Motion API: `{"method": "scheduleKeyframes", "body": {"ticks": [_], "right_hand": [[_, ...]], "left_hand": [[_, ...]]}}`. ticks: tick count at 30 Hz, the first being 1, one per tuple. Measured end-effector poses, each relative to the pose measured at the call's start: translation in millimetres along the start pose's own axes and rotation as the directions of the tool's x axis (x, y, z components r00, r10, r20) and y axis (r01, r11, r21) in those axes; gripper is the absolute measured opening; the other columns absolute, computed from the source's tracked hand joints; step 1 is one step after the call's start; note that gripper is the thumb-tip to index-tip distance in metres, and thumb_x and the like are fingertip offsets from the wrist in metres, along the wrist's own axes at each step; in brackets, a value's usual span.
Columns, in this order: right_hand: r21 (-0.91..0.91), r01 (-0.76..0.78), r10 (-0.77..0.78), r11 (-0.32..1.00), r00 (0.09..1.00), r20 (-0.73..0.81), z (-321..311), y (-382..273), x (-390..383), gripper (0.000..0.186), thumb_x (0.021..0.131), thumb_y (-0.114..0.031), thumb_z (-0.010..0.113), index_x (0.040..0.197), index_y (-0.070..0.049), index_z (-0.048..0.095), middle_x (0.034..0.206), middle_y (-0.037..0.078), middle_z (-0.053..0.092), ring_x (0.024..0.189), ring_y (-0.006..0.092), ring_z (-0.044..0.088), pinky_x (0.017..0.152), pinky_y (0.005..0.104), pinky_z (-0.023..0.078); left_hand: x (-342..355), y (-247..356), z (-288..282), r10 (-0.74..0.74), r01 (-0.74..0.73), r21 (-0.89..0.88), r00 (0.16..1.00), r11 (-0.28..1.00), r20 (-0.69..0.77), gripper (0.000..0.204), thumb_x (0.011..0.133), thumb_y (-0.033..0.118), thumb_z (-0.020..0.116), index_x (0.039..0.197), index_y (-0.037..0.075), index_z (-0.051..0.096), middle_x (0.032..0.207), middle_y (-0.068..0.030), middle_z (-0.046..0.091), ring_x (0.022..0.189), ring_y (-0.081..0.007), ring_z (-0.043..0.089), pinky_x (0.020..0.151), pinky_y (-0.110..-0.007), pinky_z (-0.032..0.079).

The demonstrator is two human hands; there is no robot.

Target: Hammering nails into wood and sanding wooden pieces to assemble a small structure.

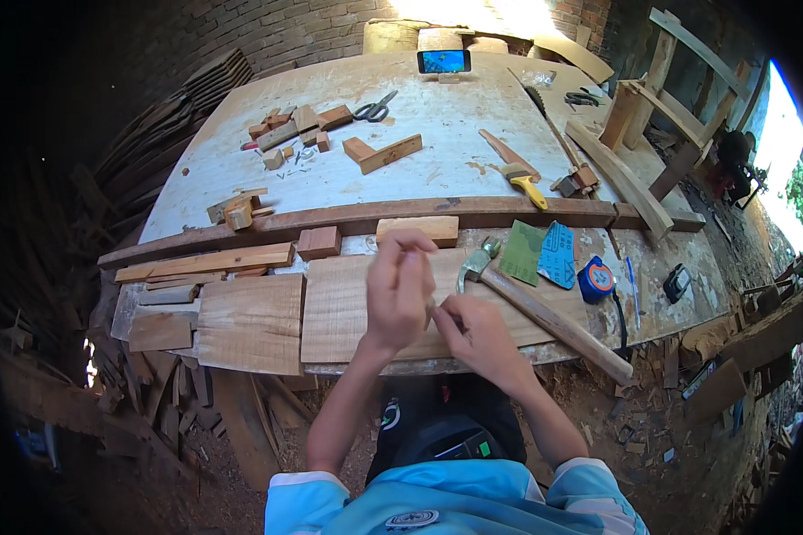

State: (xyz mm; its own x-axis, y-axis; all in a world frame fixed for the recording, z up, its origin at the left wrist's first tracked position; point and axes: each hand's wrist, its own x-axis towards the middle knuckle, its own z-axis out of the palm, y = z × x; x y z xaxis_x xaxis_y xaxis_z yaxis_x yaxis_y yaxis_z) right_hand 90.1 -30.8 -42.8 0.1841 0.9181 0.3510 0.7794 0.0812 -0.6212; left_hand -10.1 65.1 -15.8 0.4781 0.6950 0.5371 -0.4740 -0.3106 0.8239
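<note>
My left hand (395, 294) is raised over the wide wooden board (339, 330), fingers curled closed, their contents too small to make out. Just right and lower, my right hand (477, 339) is closed, thumb and fingers bent toward the left hand around something small and mostly hidden. A claw hammer (544, 316) lies beside my right hand, head toward the back. Behind my hands are a pale wood block (437, 227) and a reddish block (319, 241). Green sandpaper (522, 250), blue sandpaper (558, 250) and a blue tape measure (595, 281) lie to the right.
A long dark beam (303, 217) crosses the bench. Beyond it lie scissors (375, 109), a yellow brush (526, 185), several offcuts (281, 134) and a propped phone (443, 62). A wooden frame (651, 107) stands back right, stacked planks (161, 134) left, scrap wood (241, 419) below.
</note>
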Motion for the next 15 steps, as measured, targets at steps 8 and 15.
{"method": "scheduleKeyframes", "body": {"ticks": [8, 15], "right_hand": [[0.933, -0.265, 0.048, 0.245, 0.964, 0.262, -14, 5, -37, 0.029, 0.09, -0.015, 0.054, 0.116, -0.002, 0.051, 0.106, 0.006, 0.058, 0.084, 0.0097, 0.058, 0.066, 0.0223, 0.048], [0.855, -0.469, 0.166, 0.223, 0.882, 0.441, -22, 19, -36, 0.016, 0.097, -0.016, 0.042, 0.104, -0.005, 0.051, 0.061, -0.006, 0.04, 0.049, 0.0027, 0.036, 0.043, 0.0184, 0.029]], "left_hand": [[-20, 10, 21, 0.391, -0.597, 0.106, 0.639, 0.795, 0.663, 0.03, 0.059, -0.003, 0.058, 0.087, 0.006, 0.058, 0.072, -0.0081, 0.056, 0.065, -0.0282, 0.058, 0.058, -0.036, 0.049], [-27, 24, 6, 0.382, -0.458, -0.024, 0.709, 0.888, 0.592, 0.02, 0.073, -0.007, 0.051, 0.09, 0.001, 0.056, 0.069, -0.0084, 0.054, 0.06, -0.0231, 0.052, 0.065, -0.035, 0.048]]}}
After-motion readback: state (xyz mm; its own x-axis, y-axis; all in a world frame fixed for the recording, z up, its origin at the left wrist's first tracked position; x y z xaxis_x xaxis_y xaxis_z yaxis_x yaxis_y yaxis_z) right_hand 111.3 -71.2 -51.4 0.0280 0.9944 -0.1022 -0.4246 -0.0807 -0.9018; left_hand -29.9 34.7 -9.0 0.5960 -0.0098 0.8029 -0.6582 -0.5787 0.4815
